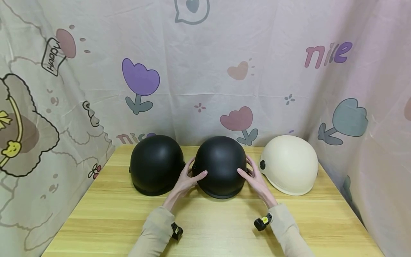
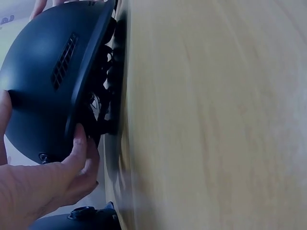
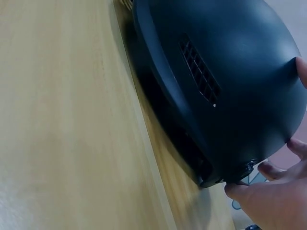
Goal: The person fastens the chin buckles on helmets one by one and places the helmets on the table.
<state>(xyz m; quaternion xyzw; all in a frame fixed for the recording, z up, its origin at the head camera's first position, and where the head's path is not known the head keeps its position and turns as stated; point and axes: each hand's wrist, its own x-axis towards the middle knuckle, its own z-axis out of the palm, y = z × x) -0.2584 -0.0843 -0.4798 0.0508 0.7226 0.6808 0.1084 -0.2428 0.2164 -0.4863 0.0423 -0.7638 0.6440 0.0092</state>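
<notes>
A matte black helmet [image 1: 221, 166] stands in the middle of the row, held between both hands. My left hand [image 1: 187, 180] grips its left side, thumb on the front of the shell and fingertips curled at the rim, as the left wrist view shows. On the opposite side my right hand [image 1: 255, 176] holds it, with the thumb on the shell and fingers by a round side knob [image 3: 245, 170]. A mesh vent [image 2: 64, 61] and dark straps under the rim show in the left wrist view. Whether the rim fully touches the table cannot be told.
Another black helmet [image 1: 156, 166] sits to the left, close to my left hand. A cream helmet [image 1: 290, 166] sits to the right, near my right hand. The wooden table [image 1: 215, 228] meets a printed cloth backdrop [image 1: 199, 71] behind and at both sides.
</notes>
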